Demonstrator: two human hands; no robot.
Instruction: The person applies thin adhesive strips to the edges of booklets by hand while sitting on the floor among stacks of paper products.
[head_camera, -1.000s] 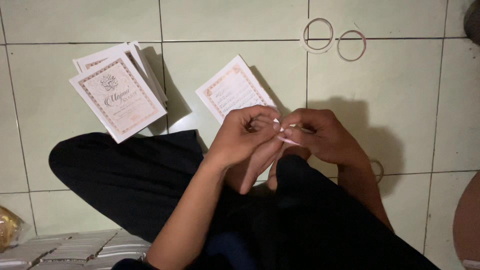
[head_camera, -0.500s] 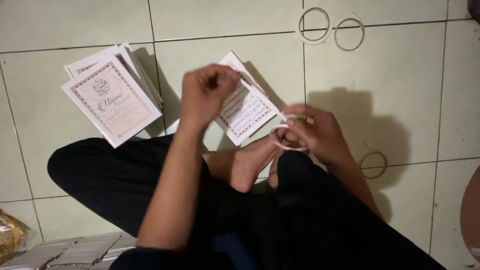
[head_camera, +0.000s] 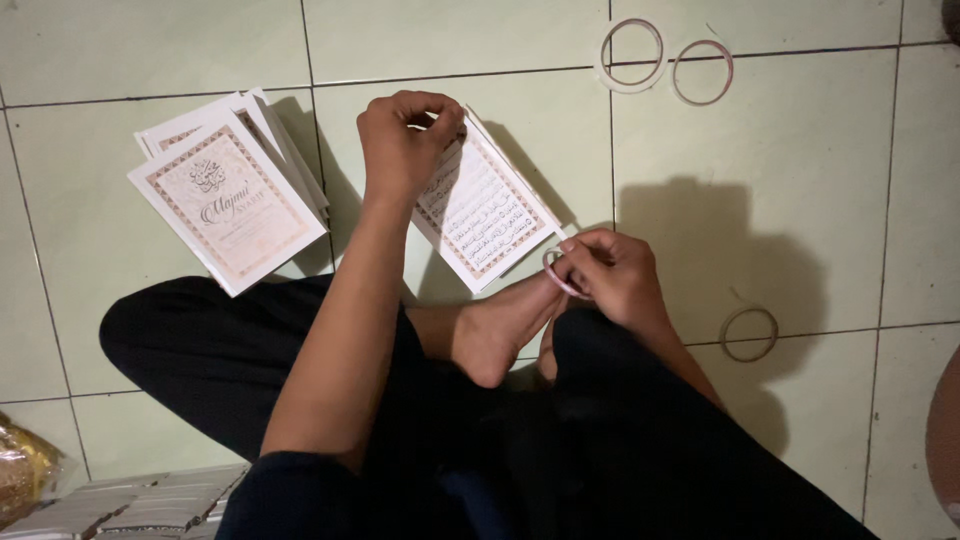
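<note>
I sit cross-legged on a pale tiled floor. My left hand (head_camera: 402, 142) reaches forward and pinches the top edge of a white printed card with an ornate border (head_camera: 485, 212), which lies on the floor ahead of my bare foot. My right hand (head_camera: 612, 272) rests near my knee, fingers closed around a small roll of clear tape (head_camera: 556, 273). A fanned stack of similar white booklets (head_camera: 228, 195) lies to the left, apart from both hands.
Two tape rings (head_camera: 630, 52) (head_camera: 703, 71) lie on the floor at the far right, and another ring (head_camera: 749, 333) sits by my right knee. Bundled white stacks (head_camera: 130, 505) and a plastic bag (head_camera: 25, 480) are at the lower left.
My left hand left my right hand, moved forward and left, and now grips the card's top edge. My right hand stays near my knee with the tape roll.
</note>
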